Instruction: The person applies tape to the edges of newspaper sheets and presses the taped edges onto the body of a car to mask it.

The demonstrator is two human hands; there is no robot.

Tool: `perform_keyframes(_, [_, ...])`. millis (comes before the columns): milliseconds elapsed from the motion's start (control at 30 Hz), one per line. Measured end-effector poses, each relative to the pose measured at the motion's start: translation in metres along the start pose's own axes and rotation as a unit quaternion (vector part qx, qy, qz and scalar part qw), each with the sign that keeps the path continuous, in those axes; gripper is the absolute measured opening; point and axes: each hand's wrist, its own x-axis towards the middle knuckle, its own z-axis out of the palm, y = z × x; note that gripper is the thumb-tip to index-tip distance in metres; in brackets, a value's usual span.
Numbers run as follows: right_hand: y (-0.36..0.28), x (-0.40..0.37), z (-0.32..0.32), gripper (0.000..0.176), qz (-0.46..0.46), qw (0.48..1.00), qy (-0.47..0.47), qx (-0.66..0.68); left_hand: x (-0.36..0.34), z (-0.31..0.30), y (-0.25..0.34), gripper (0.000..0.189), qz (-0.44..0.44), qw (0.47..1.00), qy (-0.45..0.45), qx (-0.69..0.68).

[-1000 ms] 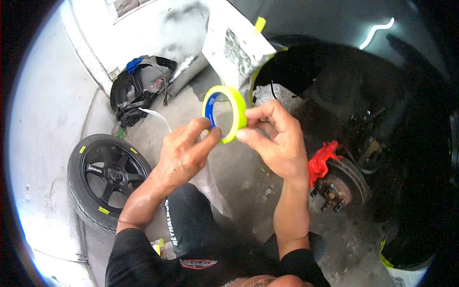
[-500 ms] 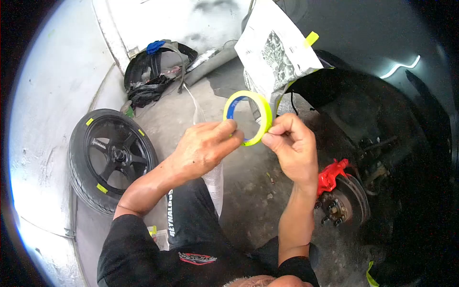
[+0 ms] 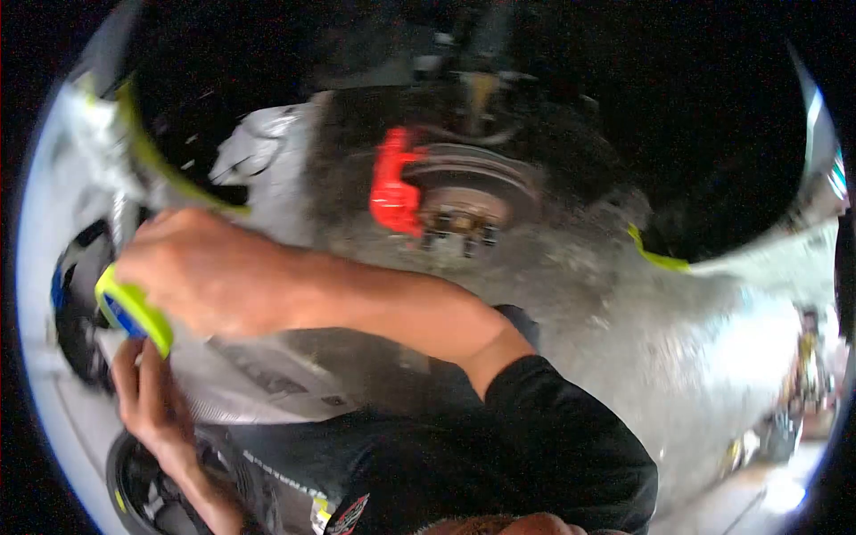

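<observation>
At the left of the head view is a roll of tape (image 3: pixel 159 328), neon yellow outside with a blue inner core. My left hand (image 3: pixel 147 397) grips its lower edge between the fingers. Right against the roll's upper side is my right hand (image 3: pixel 192 272), closed, its arm stretched across the view. Motion smears its fingers, and I cannot see whether they pinch the roll or the end of the tape. A red brake caliper (image 3: pixel 392 185) sits on the brake disc (image 3: pixel 477 178) beyond my right arm.
Yellow tape (image 3: pixel 159 165) lines the dark wheel arch edge at left, with another strip (image 3: pixel 655 251) at right. A removed wheel (image 3: pixel 134 481) lies at lower left, near a black bag (image 3: pixel 76 325). Blurred clutter (image 3: pixel 776 437) stands at far right.
The view has swung right toward the brake, so hands and tape roll now appear at the left. My right hand has gone from pinching beside the roll to its upper side.
</observation>
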Motion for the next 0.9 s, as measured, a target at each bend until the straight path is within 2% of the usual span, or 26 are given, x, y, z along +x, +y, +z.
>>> perform_keyframes(33, [0.002,0.000,-0.002,0.012,-0.011,1.000,-0.009,-0.009,-0.007,0.007,-0.010,0.030,0.012,1.000,0.008,0.014])
perform_keyframes(67, [-0.003,0.002,-0.007,0.014,0.026,0.999,-0.030,-0.029,-0.010,0.012,-0.015,0.033,0.003,1.000,0.001,-0.008])
perform_keyframes(133, [-0.005,0.004,-0.007,0.014,0.041,0.996,-0.064,-0.054,-0.012,0.014,-0.018,0.034,0.008,1.000,-0.018,0.014])
perform_keyframes(233, [-0.001,0.000,-0.007,0.014,-0.030,0.991,-0.028,-0.131,-0.009,0.013,-0.019,0.039,0.032,0.999,-0.034,0.025])
perform_keyframes(367, [-0.005,-0.001,-0.006,0.015,0.015,0.992,-0.066,-0.106,-0.011,0.008,-0.022,0.042,0.061,0.997,-0.044,0.025])
perform_keyframes(467, [0.000,-0.003,-0.001,0.018,0.021,0.996,-0.058,-0.066,-0.018,0.007,-0.033,0.045,0.059,0.996,-0.058,0.038])
perform_keyframes(567, [0.010,-0.004,0.011,0.026,0.066,0.993,-0.071,-0.064,-0.021,0.004,-0.031,0.046,0.048,0.993,-0.085,0.065])
perform_keyframes(667, [0.024,-0.012,0.036,0.034,0.060,0.995,-0.044,-0.071,-0.027,0.005,-0.043,0.036,0.070,0.992,-0.084,0.057])
perform_keyframes(767, [0.025,-0.011,0.047,0.040,0.018,0.994,-0.049,-0.096,-0.028,0.005,-0.041,0.035,0.081,0.992,-0.071,0.060])
perform_keyframes(900, [0.028,-0.013,0.060,0.041,-0.078,0.982,0.000,-0.170,-0.030,0.007,-0.041,0.036,0.066,0.994,-0.076,0.034])
